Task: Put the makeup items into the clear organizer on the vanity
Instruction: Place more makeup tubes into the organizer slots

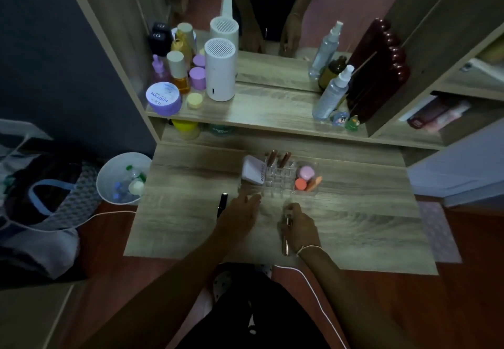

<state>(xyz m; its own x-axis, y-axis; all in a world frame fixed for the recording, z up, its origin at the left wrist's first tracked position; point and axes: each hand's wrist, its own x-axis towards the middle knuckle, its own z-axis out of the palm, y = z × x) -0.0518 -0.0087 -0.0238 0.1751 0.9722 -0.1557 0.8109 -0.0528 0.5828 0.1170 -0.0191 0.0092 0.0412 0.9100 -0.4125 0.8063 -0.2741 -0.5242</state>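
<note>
While the right hand [300, 226] is pinching a slim gold tube [287, 235] just above the surface [368, 212], the left hand [242, 212] is lying spread beside a black tube [222, 204], near the clear organizer [278, 178].

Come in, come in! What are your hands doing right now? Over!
Right hand gripping slim gold makeup tube. Left hand open, beside black mascara tube. Clear plastic organizer just ahead, path clear.
</note>
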